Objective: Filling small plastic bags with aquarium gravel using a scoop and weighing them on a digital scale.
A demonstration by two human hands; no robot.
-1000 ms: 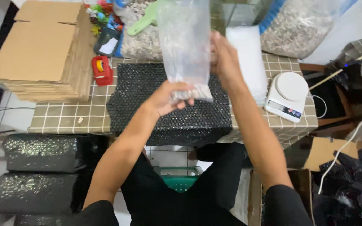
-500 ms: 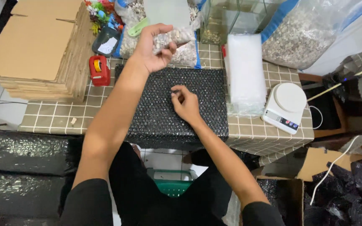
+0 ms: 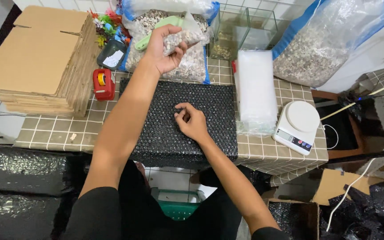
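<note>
My left hand [image 3: 164,48] is stretched to the back of the table, shut on a small clear bag of pale gravel [image 3: 181,39]. It holds the bag over a big open bag of the same gravel [image 3: 192,69], and a green scoop [image 3: 155,32] lies in that big bag. My right hand [image 3: 193,122] rests on a black bubble wrap sheet [image 3: 221,129] spread on the tiled table. Its fingertips are pinched together against the wrap. Whether something small sits between them is hidden.
A stack of clear plastic bags [image 3: 256,89] and a white kitchen scale [image 3: 299,125] lie right of the wrap. A red tape dispenser [image 3: 104,84] and flat cardboard boxes [image 3: 36,62] are at left. A glass tank [image 3: 245,26] and another gravel bag [image 3: 318,49] stand behind.
My left hand has carried the small gravel bag from above the wrap back to the big open bag. My right hand let go of the bag and dropped onto the bubble wrap.
</note>
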